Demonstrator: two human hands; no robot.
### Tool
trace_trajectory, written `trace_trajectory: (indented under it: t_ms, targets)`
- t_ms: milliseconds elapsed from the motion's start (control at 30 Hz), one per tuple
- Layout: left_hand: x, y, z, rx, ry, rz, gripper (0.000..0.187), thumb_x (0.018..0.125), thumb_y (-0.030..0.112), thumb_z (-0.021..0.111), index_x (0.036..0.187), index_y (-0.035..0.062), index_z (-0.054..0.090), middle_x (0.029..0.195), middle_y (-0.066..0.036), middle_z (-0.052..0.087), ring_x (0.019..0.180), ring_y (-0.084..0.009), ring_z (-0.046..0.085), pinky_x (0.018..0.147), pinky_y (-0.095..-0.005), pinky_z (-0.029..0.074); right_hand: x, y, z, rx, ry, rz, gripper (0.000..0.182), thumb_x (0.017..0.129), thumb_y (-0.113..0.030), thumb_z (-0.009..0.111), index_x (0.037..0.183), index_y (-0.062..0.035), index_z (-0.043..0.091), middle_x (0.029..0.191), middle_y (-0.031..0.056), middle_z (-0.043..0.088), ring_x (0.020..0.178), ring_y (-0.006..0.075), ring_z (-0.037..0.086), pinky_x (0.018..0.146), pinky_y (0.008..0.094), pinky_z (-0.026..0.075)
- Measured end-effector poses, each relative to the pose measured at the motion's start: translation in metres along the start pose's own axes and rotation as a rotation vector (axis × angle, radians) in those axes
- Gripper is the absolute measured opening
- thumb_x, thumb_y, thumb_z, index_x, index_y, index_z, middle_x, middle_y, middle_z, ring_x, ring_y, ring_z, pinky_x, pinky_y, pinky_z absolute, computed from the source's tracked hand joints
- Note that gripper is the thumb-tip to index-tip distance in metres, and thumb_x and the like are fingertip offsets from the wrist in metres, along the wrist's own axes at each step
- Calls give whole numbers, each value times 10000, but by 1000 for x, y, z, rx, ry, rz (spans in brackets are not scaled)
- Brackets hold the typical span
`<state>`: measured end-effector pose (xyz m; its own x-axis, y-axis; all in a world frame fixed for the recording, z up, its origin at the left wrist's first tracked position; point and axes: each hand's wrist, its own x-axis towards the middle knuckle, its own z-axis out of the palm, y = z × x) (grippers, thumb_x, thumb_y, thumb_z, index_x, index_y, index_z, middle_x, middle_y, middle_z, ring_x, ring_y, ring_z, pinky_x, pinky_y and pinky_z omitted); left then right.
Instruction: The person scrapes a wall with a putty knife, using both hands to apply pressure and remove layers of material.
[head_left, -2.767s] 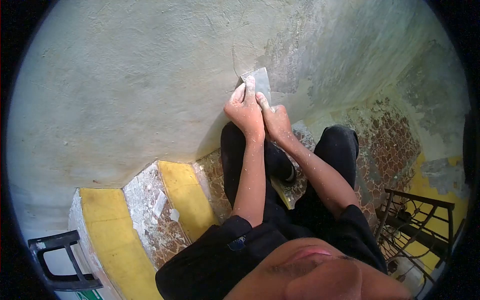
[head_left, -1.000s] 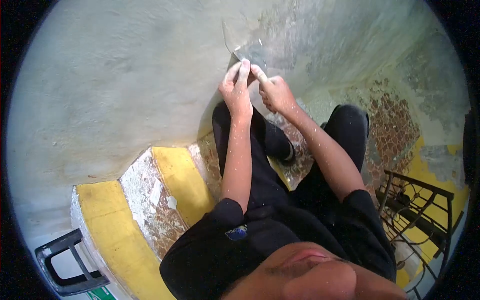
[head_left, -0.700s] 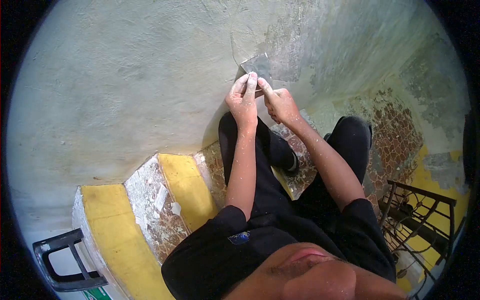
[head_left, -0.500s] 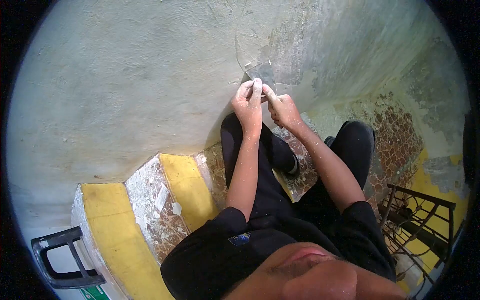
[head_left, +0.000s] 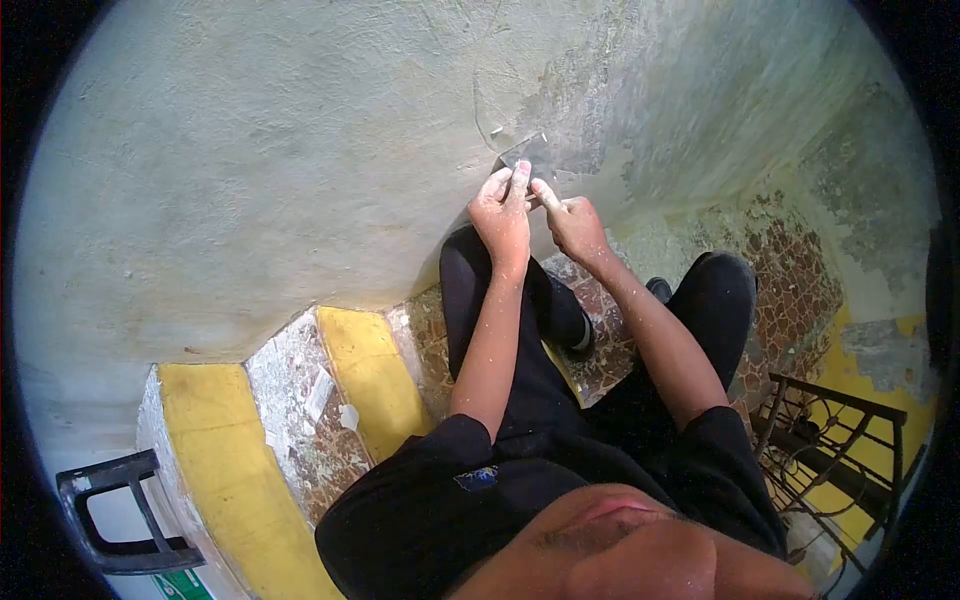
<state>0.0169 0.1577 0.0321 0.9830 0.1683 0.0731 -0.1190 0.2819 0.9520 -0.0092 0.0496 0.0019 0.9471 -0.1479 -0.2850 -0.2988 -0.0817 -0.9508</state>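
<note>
- A flat, thin, grey metal scraper (head_left: 537, 152) is held up ahead of the person, its blade close against a pale grey-green plaster wall (head_left: 270, 170); whether the whole edge touches cannot be told.
- The bare left hand (head_left: 502, 225), dusted white, grips the scraper: the thumb lies flat on the blade's face, and the other fingers are bent at its side, partly hidden.
- The bare right hand (head_left: 580, 232) is just beside the left, its thumb stretched towards the lower part of the scraper and its fingers curled closed around the grip, which is mostly hidden.
- Around the blade, the wall shows a curved crack line above and a rough, darker grey patch (head_left: 575, 120).
- Two bent knees in black trousers (head_left: 712, 310) are below the hands, over a brown mosaic-patterned floor (head_left: 793, 280) flecked with pale debris.
- On the left, steps with yellow edges (head_left: 225, 430) carry whitish dust and a flat white chip (head_left: 319, 395).
- A black plastic frame (head_left: 152, 557) is at the lower left, above a green patch.
- A dark metal openwork railing (head_left: 840, 397) stands at the lower right, near yellow-painted wall.
</note>
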Motion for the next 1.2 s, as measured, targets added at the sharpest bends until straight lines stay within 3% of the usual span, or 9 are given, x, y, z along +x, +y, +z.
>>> trace_trajectory:
  t_ms: [167, 400, 467, 500, 567, 700, 800, 1200]
  targets:
    - [0, 7, 3, -88, 40, 27, 196, 948, 92, 751, 1010, -87, 699, 908, -73, 711, 708, -115, 657, 617, -276, 579, -2, -9, 10, -95, 94, -26, 836, 917, -706, 606, 544, 39, 542, 514, 113, 518, 527, 211, 522, 565, 413, 447]
    - [-2, 30, 0, 41, 26, 49, 219, 938, 98, 764, 1022, -100, 722, 894, -63, 721, 707, -96, 642, 614, -253, 556, -12, -16, 31, 7, 100, 50, 855, 922, -709, 597, 568, 69, 561, 525, 135, 514, 557, 217, 528, 585, 433, 443]
    - [-1, 32, 2, 76, 36, 100, 234, 963, 145, 745, 973, -89, 732, 847, -37, 710, 711, -78, 631, 590, -257, 557, -10, -15, 39, 95, 142, -18, 777, 943, -688, 601, 487, -82, 433, 469, -2, 413, 412, 126, 396, 424, 339, 318]
    - [0, 34, 2, 74, 36, 101, 234, 963, 145, 745, 973, -89, 732, 847, -37, 710, 711, -78, 631, 590, -257, 557, -8, -15, 38, 93, 143, -20, 777, 943, -688, 601, 487, -82, 433, 469, -2, 413, 412, 126, 396, 424, 339, 318]
    - [5, 42, 3, 92, 12, 134, 221, 930, 115, 779, 999, -91, 739, 866, -46, 719, 711, -82, 626, 605, -241, 530, -9, -26, 32, 122, 53, 77, 838, 935, -705, 580, 600, 63, 601, 530, 102, 533, 549, 206, 539, 558, 419, 434]
    - [0, 52, 5, 173, 57, 79, 209, 929, 110, 779, 976, -91, 744, 847, -40, 713, 716, -76, 619, 607, -236, 516, -24, -39, 40, 261, 43, 74, 820, 944, -699, 570, 635, 59, 620, 532, 81, 547, 540, 197, 538, 539, 407, 425]
    - [1, 47, 3, 232, 48, 158, 215, 928, 105, 778, 959, -104, 740, 841, -39, 712, 717, -77, 613, 618, -236, 505, -29, -44, 41, 273, 24, 202, 802, 950, -685, 570, 663, 61, 631, 550, 67, 556, 545, 190, 548, 529, 403, 424]
    - [-1, 49, 10, 158, 92, 197, 244, 934, 90, 765, 1001, -140, 719, 900, -72, 736, 767, -84, 629, 662, -230, 496, -26, -40, 45, 250, 67, 119, 817, 950, -676, 567, 833, 119, 718, 694, 168, 688, 687, 224, 647, 665, 423, 505]
